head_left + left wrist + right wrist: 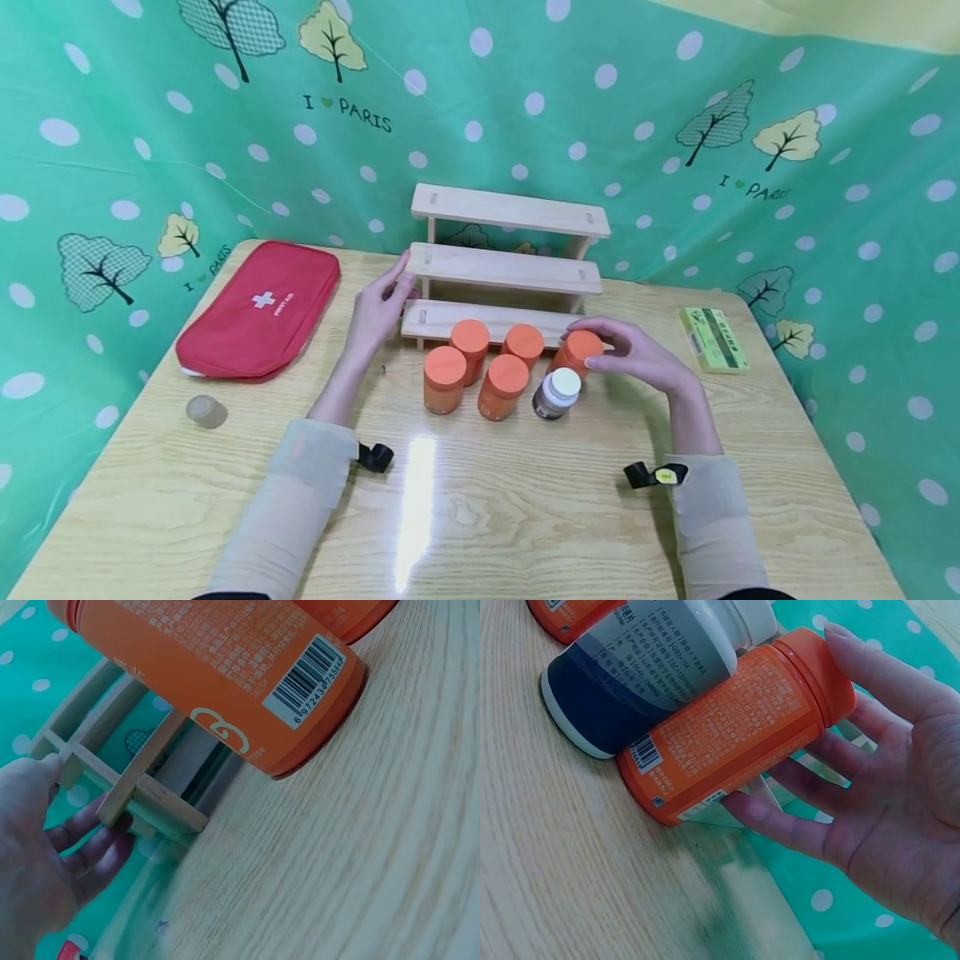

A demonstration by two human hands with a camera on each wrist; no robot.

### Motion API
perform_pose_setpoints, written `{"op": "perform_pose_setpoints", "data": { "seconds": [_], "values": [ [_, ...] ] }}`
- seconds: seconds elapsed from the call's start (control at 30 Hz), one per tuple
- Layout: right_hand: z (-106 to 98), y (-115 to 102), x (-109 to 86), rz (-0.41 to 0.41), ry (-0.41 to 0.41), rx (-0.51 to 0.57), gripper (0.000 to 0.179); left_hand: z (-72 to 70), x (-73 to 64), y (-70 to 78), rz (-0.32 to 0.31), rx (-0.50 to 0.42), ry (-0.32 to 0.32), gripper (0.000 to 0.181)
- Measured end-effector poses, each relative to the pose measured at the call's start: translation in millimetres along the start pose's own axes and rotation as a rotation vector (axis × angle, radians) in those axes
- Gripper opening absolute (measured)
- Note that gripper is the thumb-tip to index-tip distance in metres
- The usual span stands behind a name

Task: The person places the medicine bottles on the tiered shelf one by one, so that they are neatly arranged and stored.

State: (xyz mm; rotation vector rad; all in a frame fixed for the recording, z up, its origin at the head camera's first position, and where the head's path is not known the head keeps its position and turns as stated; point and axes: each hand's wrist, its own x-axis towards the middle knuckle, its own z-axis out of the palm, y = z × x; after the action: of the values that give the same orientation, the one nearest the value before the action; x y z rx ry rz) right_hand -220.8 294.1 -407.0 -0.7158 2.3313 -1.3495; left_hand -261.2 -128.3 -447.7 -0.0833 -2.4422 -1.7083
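A three-tier wooden step shelf stands at the back of the table. My left hand holds its left end; in the left wrist view the thumb lies along one board and the fingers curl around the end of a lower one. My right hand grips the rightmost orange bottle, thumb at the cap and fingers along its far side. Beside that bottle is a white-capped bottle with a dark blue lower label. Several more orange bottles stand upright in front of the bottom tier.
A red first-aid pouch lies at the back left, with a small greyish cylinder in front of it. On the right lies a green and yellow box. A green dotted curtain hangs behind the wooden table.
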Motion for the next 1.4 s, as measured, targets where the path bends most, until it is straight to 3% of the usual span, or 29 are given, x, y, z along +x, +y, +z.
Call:
{"op": "perform_pose_setpoints", "data": {
  "seconds": [0.3, 0.63, 1.0, 1.4],
  "values": [
    [-1.3, 0.4, 0.1, 0.007, -0.011, 0.014, 0.049, 4.8, -0.6, 1.5, 0.017, 0.042, 0.071, 0.054],
    [-0.6, 4.5, 2.0, 0.008, -0.013, 0.015, 0.053, 2.2, -2.1, 0.3, 0.021, 0.037, 0.067, 0.047],
    [-3.3, 3.9, -1.8, 0.026, 0.09, -0.003, 0.05, 3.8, -2.0, -0.7, 0.021, 0.009, 0.056, 0.048],
    [-17.2, -9.1, -16.8, -0.095, 0.222, 0.012, 0.046, 3.9, -0.5, -0.9, 0.017, 0.019, 0.062, 0.055]
  ]
}}
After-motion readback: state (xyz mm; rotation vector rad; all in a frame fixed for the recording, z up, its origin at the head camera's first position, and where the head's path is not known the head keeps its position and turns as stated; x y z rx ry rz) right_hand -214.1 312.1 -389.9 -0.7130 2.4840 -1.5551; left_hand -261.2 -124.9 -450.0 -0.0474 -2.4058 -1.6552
